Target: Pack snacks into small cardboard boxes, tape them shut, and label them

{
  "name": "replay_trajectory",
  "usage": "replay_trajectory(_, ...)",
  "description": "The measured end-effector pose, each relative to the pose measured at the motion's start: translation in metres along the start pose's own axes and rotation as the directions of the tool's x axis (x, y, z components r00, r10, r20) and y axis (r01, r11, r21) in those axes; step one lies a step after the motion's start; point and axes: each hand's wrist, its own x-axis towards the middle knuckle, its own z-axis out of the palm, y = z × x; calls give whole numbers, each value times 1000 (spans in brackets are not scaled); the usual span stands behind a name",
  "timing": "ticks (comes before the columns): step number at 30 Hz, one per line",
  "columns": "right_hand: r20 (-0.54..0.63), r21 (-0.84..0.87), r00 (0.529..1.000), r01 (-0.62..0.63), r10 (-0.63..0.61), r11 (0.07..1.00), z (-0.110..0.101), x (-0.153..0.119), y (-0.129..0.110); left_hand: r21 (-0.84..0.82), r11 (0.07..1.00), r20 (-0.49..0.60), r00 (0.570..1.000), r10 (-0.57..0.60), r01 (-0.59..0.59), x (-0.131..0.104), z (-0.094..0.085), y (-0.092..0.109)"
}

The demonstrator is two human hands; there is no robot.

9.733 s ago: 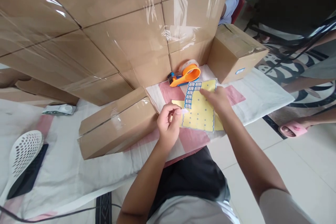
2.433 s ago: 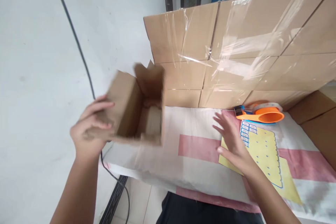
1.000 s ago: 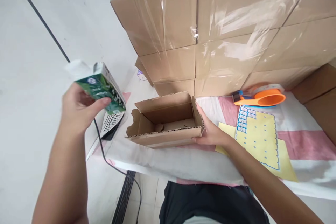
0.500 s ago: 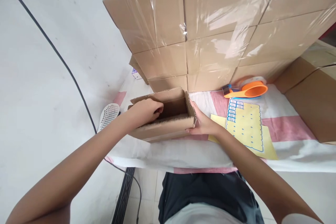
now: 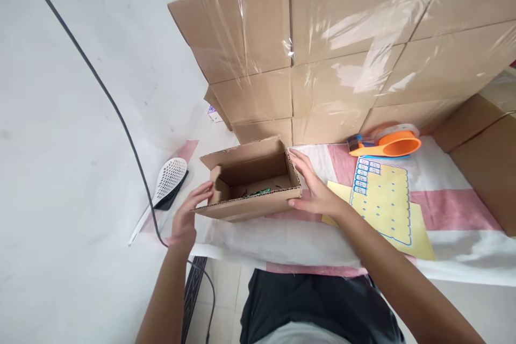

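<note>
Standing between the two hands, the box (image 5: 246, 207) is open at its top and rests on the cloth (image 5: 242, 239). The right hand (image 5: 313, 188) grips its right end: the thumb lies on the near side, and the fingers reach to the far corner. The left hand (image 5: 189, 214) is open, with the fingers almost straight, at the flap of the left end; whether the fingertips press on this flap, I cannot tell. Low inside the box, between the hands, lies a green item (image 5: 261, 192), of which only a small part is visible.

On the outer side of the left hand, near to it, a white skimmer (image 5: 171, 174) lies partly over a black object (image 5: 171, 198). The cable (image 5: 115, 107) comes down and passes behind the left forearm. Beyond both hands rises a stack of taped cartons (image 5: 334, 70). To the right of the right hand, yellow sheets (image 5: 382, 204) overlap on the cloth, and the upper one carries blue-edged labels (image 5: 362, 176). Just beyond these sheets is an orange tape dispenser (image 5: 379, 150).
</note>
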Motion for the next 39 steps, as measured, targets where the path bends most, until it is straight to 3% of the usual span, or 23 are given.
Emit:
replay_trajectory(3, -30, -43, 999, 16, -17, 999, -1, 1, -3, 138, 990, 121, 993, 17, -33, -11, 15, -1)
replay_trajectory(8, -56, -45, 994, 91, -94, 995, 2, 1, -10, 106, 993, 19, 998, -62, 60, -7, 29, 8)
replay_trajectory(12, -78, -79, 990, 111, -117, 991, 2, 2, -15, 106, 994, 41, 999, -17, 13, -6, 28, 5)
replay_trajectory(19, -55, -222, 991, 110, -125, 969, 3, -1, -21, 70, 997, 98, 994, -47, 40, -1, 24, 5)
replay_trajectory(23, -47, -246, 993, 95, -110, 965, 5, 1, -25, -113, 973, -52, 976, -210, 203, 1, 37, 10)
replay_trajectory(26, -91, -134, 988, 116, -129, 984, 10, 2, -25, -148, 926, -177, 912, -370, 347, 5, 43, 14)
replay_trajectory(28, -150, -57, 982, 104, -112, 993, 14, 2, -24, -132, 872, -128, 864, -486, 471, 12, 41, 16)
replay_trajectory(30, -201, 25, 977, 71, -64, 997, 15, 1, -22, -135, 821, 4, 829, -559, 554, 23, 35, 17)
replay_trajectory(33, -180, 105, 983, 45, -26, 993, 13, 1, -21, -149, 797, 189, 808, -558, 586, 39, 25, 15)
replay_trajectory(36, -124, 44, 990, 74, -68, 996, 8, 3, -20, -104, 859, 274, 845, -459, 501, 47, 18, 13)
replay_trajectory(39, -97, -93, 974, 196, -205, 976, 3, 5, -18, 139, 949, 261, 914, -312, 284, 47, 15, 20)
